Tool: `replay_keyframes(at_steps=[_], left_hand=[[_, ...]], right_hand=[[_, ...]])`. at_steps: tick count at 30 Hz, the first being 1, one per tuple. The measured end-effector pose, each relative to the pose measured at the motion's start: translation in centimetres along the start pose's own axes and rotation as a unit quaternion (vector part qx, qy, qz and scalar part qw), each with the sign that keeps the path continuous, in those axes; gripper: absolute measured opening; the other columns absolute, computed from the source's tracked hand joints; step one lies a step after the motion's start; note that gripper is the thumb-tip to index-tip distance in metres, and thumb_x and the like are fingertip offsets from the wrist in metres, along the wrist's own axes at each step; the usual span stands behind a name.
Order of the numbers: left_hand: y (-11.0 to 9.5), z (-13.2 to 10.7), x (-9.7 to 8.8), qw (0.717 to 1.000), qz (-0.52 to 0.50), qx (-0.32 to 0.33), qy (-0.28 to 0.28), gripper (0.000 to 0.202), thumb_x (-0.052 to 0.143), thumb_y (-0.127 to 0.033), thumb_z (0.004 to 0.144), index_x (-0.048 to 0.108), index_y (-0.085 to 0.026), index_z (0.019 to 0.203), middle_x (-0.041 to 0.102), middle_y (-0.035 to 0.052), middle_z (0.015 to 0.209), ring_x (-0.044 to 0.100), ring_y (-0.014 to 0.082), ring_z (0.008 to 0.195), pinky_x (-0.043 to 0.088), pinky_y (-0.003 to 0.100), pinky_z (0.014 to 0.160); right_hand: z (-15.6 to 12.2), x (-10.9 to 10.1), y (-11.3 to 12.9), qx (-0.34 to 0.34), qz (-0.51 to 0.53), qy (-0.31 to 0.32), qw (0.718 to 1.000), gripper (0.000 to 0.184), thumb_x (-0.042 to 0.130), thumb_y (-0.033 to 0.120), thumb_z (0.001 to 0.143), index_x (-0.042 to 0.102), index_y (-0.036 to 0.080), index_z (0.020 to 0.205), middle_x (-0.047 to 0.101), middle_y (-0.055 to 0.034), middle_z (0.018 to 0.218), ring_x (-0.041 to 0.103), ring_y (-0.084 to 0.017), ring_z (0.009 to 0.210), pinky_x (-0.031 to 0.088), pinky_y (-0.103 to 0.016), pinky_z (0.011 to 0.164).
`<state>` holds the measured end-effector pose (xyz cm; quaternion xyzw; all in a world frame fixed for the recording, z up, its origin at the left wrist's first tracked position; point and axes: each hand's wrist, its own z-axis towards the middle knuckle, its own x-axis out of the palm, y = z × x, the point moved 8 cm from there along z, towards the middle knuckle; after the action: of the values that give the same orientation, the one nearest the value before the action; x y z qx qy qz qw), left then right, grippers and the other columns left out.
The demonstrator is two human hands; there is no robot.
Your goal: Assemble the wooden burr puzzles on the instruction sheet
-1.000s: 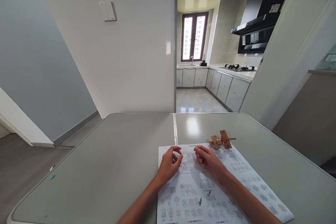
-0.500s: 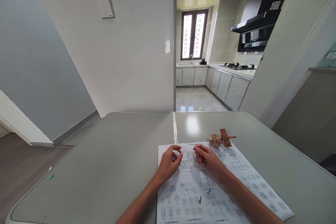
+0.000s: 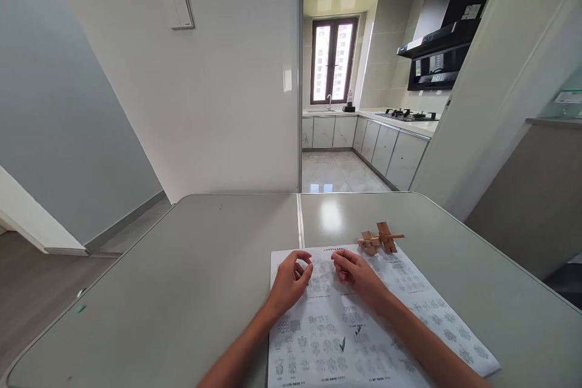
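Observation:
A large printed instruction sheet (image 3: 327, 330) with rows of small diagrams lies on the table under both hands. My left hand (image 3: 291, 282) rests over the sheet's upper left part, its fingers curved and a gap between thumb and fingertips, with nothing in it. To its right, my right hand (image 3: 357, 273) lies on the sheet with the fingers curled together; no object shows in it. Beyond the right hand a small wooden model plane (image 3: 381, 239), made of flat and stick-like pieces, sits at the sheet's far edge, touched by neither hand.
The grey table (image 3: 182, 291) has a seam (image 3: 299, 221) running away from me. A small teal piece (image 3: 80, 309) lies near its left edge. Behind the table stand a white wall (image 3: 227, 103) and an opening to a kitchen with a cooktop (image 3: 409, 114).
The whole view has shifted slightly to the left. Both hands, the sheet and the wooden model keep the same positions relative to each other.

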<state>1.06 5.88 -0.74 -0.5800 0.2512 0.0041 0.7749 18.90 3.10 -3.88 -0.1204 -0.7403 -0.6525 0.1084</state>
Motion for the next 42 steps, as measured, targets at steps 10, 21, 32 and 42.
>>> replay_keyframes(at_steps=[10, 21, 32, 42], left_hand=[[0.23, 0.05, -0.29, 1.000, 0.003, -0.001, -0.005, 0.024, 0.059, -0.043, 0.093, 0.064, -0.021, 0.102, 0.071, 0.0051, 0.105, 0.061, 0.0116, 0.062, 0.046, 0.024, 0.054], [0.16, 0.04, -0.54, 1.000, 0.007, -0.008, -0.006, 0.026, 0.059, -0.043, 0.094, 0.064, -0.020, 0.106, 0.071, 0.0047, 0.100, 0.061, 0.0116, 0.061, 0.045, 0.024, 0.054], [0.26, 0.09, -0.68, 1.000, 0.006, -0.017, -0.010, 0.028, 0.059, -0.044, 0.093, 0.064, -0.020, 0.106, 0.070, 0.0023, 0.088, 0.060, 0.0126, 0.060, 0.044, 0.024, 0.054], [0.30, 0.17, -0.64, 1.000, 0.010, -0.013, -0.007, 0.029, 0.059, -0.045, 0.093, 0.064, -0.020, 0.106, 0.070, 0.0021, 0.086, 0.061, 0.0129, 0.060, 0.045, 0.025, 0.055]], right_hand=[[0.41, -0.15, -0.40, -0.005, 0.007, 0.002, 1.000, 0.042, 0.086, 0.057, 0.073, 0.065, 0.020, 0.078, 0.051, 0.0047, 0.068, 0.043, -0.011, 0.057, 0.036, -0.027, 0.055], [0.49, -0.22, -0.56, -0.003, 0.014, 0.008, 1.000, 0.042, 0.087, 0.056, 0.073, 0.064, 0.021, 0.078, 0.051, 0.0050, 0.068, 0.042, -0.010, 0.057, 0.036, -0.027, 0.055], [0.34, -0.12, -0.36, -0.003, 0.013, 0.011, 1.000, 0.044, 0.087, 0.058, 0.071, 0.065, 0.020, 0.079, 0.051, 0.0048, 0.069, 0.043, -0.011, 0.058, 0.036, -0.027, 0.055], [0.54, -0.30, -0.55, 0.000, 0.038, 0.000, 0.999, 0.042, 0.088, 0.054, 0.072, 0.066, 0.019, 0.079, 0.052, 0.0046, 0.068, 0.044, -0.009, 0.055, 0.035, -0.025, 0.052]])
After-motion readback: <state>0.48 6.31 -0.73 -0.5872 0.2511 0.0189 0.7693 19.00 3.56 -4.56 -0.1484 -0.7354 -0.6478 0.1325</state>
